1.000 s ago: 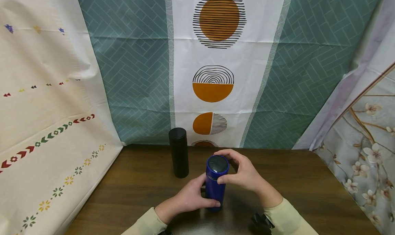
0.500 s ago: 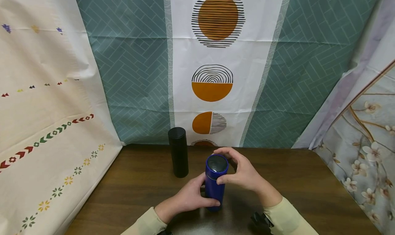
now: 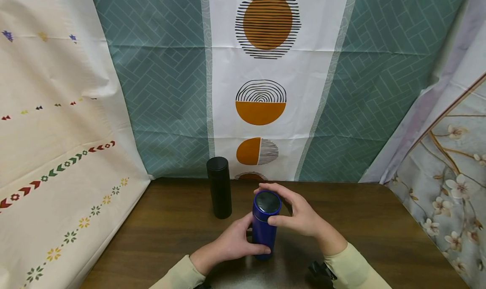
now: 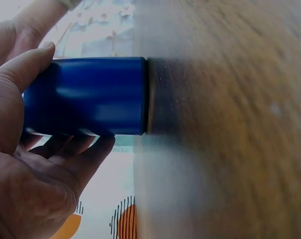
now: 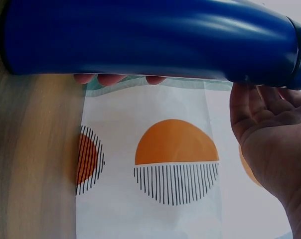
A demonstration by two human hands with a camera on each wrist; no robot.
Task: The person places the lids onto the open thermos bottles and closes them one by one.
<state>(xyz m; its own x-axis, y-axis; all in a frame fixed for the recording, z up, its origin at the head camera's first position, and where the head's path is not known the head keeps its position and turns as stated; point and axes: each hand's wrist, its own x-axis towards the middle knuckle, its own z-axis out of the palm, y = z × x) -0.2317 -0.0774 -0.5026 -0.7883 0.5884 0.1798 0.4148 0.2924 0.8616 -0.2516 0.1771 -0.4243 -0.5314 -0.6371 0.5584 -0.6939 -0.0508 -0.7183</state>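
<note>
Flask, deep blue with a glossy dark top (image 3: 268,202), stands upright near the front of the wooden tabletop (image 3: 360,225), a little right of centre in my head view; I'll call it the blue flask (image 3: 264,233). From my remote seat I see both hands on it. The left hand (image 3: 236,241) grasps the lower body from the left, thumb across the near side and fingers reaching round behind. The left wrist camera gives me the flask lying sideways across its picture, with the base right at the wood. The right hand (image 3: 301,215) grasps the upper end from the right, thumb on the near side just below the rim and fingers curving round the far side; on the right wrist feed I find those fingertips at the neck seam, partly hidden by the body.

Behind the blue flask and to its left I have a black flask (image 3: 220,192), upright, near but apart from both hands. Pale yellow sleeves (image 3: 358,270) cover the forearms. Teal cloth (image 3: 167,90) hangs at the back around a white panel (image 3: 228,69) with orange and black-lined circles; cream cloth (image 3: 57,128) drapes the left, flowered cloth (image 3: 455,221) the right.
</note>
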